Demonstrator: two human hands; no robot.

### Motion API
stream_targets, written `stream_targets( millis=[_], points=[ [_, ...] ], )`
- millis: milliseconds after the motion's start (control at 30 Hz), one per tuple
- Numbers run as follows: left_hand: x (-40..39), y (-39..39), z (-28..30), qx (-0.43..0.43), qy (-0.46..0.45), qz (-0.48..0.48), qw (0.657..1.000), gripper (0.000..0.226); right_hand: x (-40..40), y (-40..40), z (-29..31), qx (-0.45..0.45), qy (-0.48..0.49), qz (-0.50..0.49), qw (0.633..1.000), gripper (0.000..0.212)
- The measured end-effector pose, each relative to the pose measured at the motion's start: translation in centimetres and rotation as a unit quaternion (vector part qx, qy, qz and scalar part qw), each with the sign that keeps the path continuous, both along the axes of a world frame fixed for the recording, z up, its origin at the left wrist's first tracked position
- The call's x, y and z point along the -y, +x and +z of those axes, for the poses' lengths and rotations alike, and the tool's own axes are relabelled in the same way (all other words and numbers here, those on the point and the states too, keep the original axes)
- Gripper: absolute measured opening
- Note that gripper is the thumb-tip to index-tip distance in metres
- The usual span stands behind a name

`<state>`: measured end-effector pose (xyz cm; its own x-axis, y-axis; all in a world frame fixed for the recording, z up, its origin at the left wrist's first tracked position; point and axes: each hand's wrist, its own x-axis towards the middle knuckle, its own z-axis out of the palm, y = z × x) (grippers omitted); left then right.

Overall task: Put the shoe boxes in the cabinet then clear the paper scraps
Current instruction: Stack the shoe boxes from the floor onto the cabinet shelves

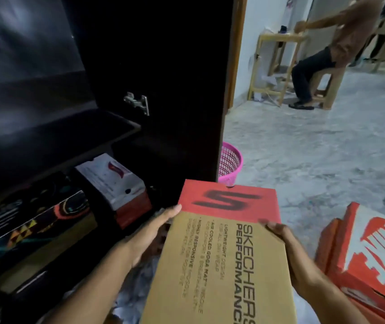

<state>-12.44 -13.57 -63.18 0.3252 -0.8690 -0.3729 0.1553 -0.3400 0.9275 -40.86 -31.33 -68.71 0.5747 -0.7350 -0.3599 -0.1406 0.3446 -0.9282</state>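
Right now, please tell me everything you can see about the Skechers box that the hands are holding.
The Skechers box looks like brown cardboard with a red band at its far end bearing a large dark S. Black print reads "SKECHERS PERFORMANCE" with smaller feature lines. It is closed, lid up, held off the floor in front of the open cabinet. The left hand and right hand grip its long sides.

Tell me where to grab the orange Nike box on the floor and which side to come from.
Take the orange Nike box by its two long side walls, one hand on each, coming from above and in front. It lies tilted on another orange box, lid up, so the flat sides probably offer the steadiest hold. Both the left hand and right hand now hold the Skechers box.
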Motion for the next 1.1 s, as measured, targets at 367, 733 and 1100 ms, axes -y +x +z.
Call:
stream_targets(
  millis=[367,733,1100],
  points=[
    [-11.1,8.6,5.7,0.063,-0.083,0.207,0.973,0.038,-6.6,15.2,8.9,0.108,-0.015,0.171,0.979,0.085],
    [-14.9,14.3,9.6,0.007,-0.179,0.559,0.81,0.086,-13.9,26.3,9.6,0.171,-0.016,0.153,0.973,0.081],
    [-17.8,17.3,8.8,0.07,-0.094,0.752,0.648,0.112,-18.5,42.6,13.8,0.166,-0.108,0.182,0.963,0.045]
  ],
)
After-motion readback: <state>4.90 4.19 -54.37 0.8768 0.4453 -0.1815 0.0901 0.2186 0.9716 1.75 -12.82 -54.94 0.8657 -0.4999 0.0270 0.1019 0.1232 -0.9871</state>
